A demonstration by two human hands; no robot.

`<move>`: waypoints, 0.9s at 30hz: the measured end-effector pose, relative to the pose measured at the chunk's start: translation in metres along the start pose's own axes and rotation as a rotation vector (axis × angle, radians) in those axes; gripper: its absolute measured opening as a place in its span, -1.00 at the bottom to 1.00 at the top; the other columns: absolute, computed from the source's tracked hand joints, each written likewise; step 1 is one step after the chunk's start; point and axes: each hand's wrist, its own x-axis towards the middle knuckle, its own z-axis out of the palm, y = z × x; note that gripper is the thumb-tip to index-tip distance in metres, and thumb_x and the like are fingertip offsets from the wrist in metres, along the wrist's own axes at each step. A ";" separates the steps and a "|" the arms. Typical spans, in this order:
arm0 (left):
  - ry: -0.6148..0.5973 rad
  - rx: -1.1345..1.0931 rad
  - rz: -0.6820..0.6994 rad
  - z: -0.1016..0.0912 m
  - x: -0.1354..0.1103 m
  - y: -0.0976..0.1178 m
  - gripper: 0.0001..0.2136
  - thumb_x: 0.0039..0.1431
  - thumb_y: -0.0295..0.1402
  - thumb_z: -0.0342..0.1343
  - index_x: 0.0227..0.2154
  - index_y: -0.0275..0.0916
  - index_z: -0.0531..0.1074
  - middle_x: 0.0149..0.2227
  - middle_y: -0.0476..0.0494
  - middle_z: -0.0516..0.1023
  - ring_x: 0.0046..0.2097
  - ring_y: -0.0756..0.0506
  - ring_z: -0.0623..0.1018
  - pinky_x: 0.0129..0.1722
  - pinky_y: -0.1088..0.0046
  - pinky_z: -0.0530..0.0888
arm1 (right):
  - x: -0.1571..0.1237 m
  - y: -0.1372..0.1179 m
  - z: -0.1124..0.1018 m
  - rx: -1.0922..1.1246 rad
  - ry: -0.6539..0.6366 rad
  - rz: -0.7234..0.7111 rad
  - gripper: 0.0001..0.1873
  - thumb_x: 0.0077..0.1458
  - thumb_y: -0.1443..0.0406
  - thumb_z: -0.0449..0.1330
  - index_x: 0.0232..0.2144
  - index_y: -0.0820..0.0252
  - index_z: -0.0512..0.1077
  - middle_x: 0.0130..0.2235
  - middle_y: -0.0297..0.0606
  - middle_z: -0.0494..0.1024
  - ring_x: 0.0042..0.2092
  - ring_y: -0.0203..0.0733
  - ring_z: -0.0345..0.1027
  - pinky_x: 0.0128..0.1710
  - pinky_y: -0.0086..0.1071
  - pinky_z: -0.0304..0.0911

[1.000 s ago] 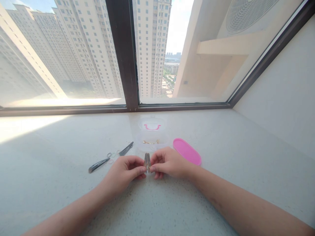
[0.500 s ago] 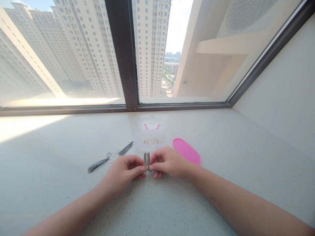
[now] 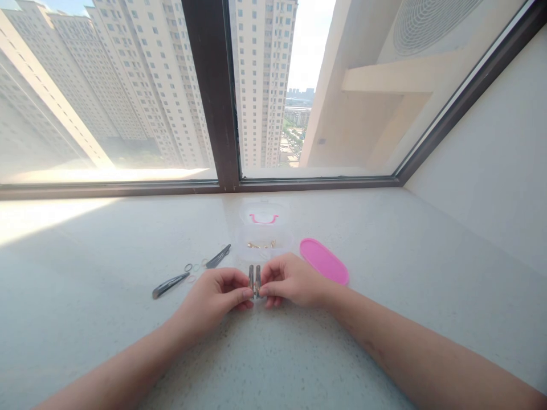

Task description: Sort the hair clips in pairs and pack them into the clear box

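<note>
Between my two hands stands a small dark brown, shiny hair clip (image 3: 251, 275), seen as two narrow parallel bars with a thin gap between them. My left hand (image 3: 222, 293) is closed, its thumb and fingers pinching the left bar. From the other side my right hand (image 3: 288, 285) pinches the right bar. The fingers cover part of the clip's lower end. Just beyond the hands sits a clear plastic box (image 3: 243, 236) with a pink handle (image 3: 264, 221) and several small gold pieces (image 3: 254, 245) inside.
A pink oval lid (image 3: 323, 261) lies right of the box. Two dark hair clips (image 3: 171, 285) and several small hair ties (image 3: 188, 267) lie to the left. The pale speckled sill (image 3: 273, 364) runs back to a brown window frame (image 3: 307, 184); a white wall (image 3: 491, 171) bounds the right.
Both hands keep their pinch on the hair clip in nearly the same place. The two bars look slightly turned, and the view has shifted very little.
</note>
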 end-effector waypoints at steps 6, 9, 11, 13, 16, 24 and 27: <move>0.002 0.025 0.013 0.000 0.000 0.001 -0.85 0.01 -0.27 0.22 -0.46 -0.26 0.55 -0.47 -0.06 0.58 -0.35 -0.11 0.56 -0.32 0.39 0.50 | 0.000 -0.001 0.000 -0.011 0.000 0.013 -0.84 -0.11 0.33 0.33 -0.50 0.29 0.41 -0.56 -0.34 0.50 -0.49 -0.29 0.46 -0.49 -0.48 0.35; -0.002 0.029 0.019 0.000 0.000 0.001 -0.86 0.01 -0.28 0.22 -0.47 -0.27 0.54 -0.47 -0.06 0.58 -0.36 -0.11 0.56 -0.33 0.40 0.49 | 0.000 -0.001 0.000 -0.009 -0.002 0.009 -0.86 -0.10 0.36 0.31 -0.50 0.28 0.40 -0.56 -0.34 0.50 -0.50 -0.31 0.45 -0.49 -0.50 0.34; 0.000 0.030 0.018 0.000 0.000 0.000 -0.86 0.01 -0.28 0.22 -0.47 -0.27 0.54 -0.47 -0.06 0.58 -0.36 -0.11 0.56 -0.33 0.40 0.49 | 0.000 -0.001 0.000 -0.009 -0.007 0.005 -0.87 -0.09 0.36 0.31 -0.50 0.28 0.40 -0.56 -0.34 0.50 -0.51 -0.32 0.45 -0.49 -0.50 0.34; 0.003 0.025 0.010 0.000 0.000 0.000 -0.85 0.00 -0.28 0.22 -0.46 -0.26 0.54 -0.47 -0.06 0.58 -0.36 -0.11 0.56 -0.32 0.39 0.49 | 0.000 0.000 0.000 -0.006 -0.012 -0.001 -0.85 -0.09 0.35 0.32 -0.50 0.28 0.40 -0.56 -0.35 0.50 -0.50 -0.32 0.45 -0.49 -0.50 0.35; 0.006 0.024 -0.001 0.000 -0.001 0.000 -0.85 -0.01 -0.27 0.22 -0.46 -0.26 0.54 -0.46 -0.06 0.59 -0.35 -0.12 0.57 -0.32 0.39 0.50 | 0.001 0.001 -0.001 -0.007 -0.013 -0.008 -0.85 -0.09 0.34 0.32 -0.50 0.28 0.40 -0.56 -0.35 0.50 -0.50 -0.31 0.46 -0.48 -0.49 0.35; -0.003 0.015 -0.002 0.000 0.002 -0.001 -0.87 0.00 -0.30 0.22 -0.46 -0.26 0.55 -0.46 -0.05 0.58 -0.36 -0.10 0.57 -0.34 0.41 0.48 | 0.000 0.000 0.000 -0.030 -0.017 0.003 -0.87 -0.08 0.36 0.30 -0.50 0.27 0.40 -0.56 -0.35 0.50 -0.50 -0.32 0.45 -0.48 -0.49 0.34; -0.013 -0.004 -0.003 0.000 0.002 -0.002 -0.88 0.00 -0.31 0.23 -0.47 -0.26 0.54 -0.47 -0.03 0.57 -0.37 -0.10 0.57 -0.34 0.42 0.48 | 0.000 -0.001 0.000 -0.035 -0.017 0.008 -0.89 -0.08 0.37 0.29 -0.49 0.28 0.41 -0.56 -0.35 0.51 -0.50 -0.32 0.45 -0.48 -0.50 0.34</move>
